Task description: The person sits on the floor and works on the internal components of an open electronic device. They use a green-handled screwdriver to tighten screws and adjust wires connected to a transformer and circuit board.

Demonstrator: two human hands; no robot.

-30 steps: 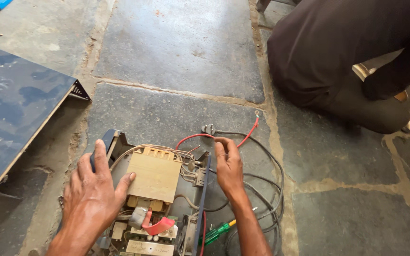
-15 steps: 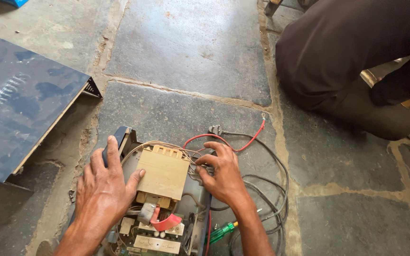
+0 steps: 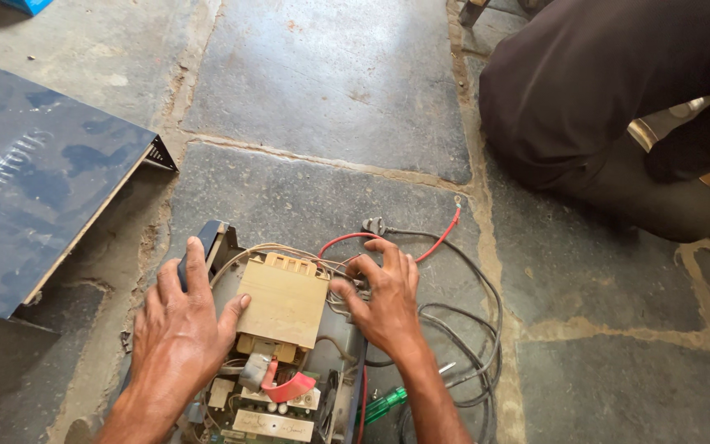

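The open box [image 3: 281, 362] sits on the floor [image 3: 322, 90]. A flat cover [image 3: 34, 181] lies to its left, wires [image 3: 462, 329] to its right, a person [image 3: 610, 99] behind.

head view | looks steeply down from above the transformer [image 3: 283, 302] | close, at arm's reach | faces forward over stone floor [image 3: 330, 90] beyond it | lid [image 3: 34, 181] left of it, seated person [image 3: 610, 107] far right | only view

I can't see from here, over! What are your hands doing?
Left hand flat on opened device beside tan transformer. Right hand at the wires. Cables coiled alongside.
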